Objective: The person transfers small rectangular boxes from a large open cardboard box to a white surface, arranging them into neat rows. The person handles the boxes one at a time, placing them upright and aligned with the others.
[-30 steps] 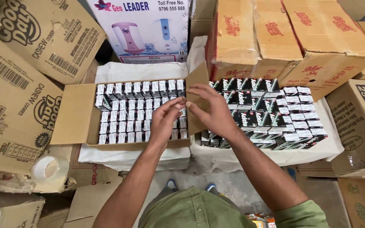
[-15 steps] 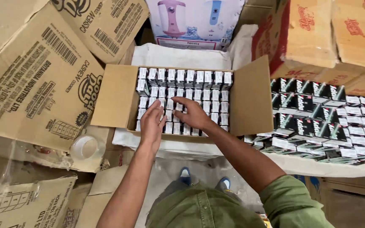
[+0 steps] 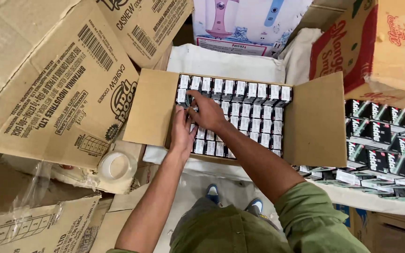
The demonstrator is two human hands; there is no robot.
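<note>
An open cardboard carton (image 3: pixel 312 124) holds tight rows of several small black-and-white packs (image 3: pixel 251 110). My right hand (image 3: pixel 207 112) reaches across to the carton's left side, its fingers pinching a small pack near the back-left corner. My left hand (image 3: pixel 181 133) lies flat on the packs along the left wall, just below the right hand and touching it. Both forearms come up from the bottom of the view.
A second batch of loose black packs (image 3: pixel 380 145) lies on white cloth at the right. Flattened printed cartons (image 3: pixel 62 89) cover the left. A tape roll (image 3: pixel 117 165) sits below the carton's left flap. An orange box (image 3: pixel 385 42) and a pink-and-white appliance box (image 3: pixel 249 21) stand behind.
The view has swung left and closer to the carton. Both hands have moved from the carton's right edge to its left side, the right hand now pinching a pack.
</note>
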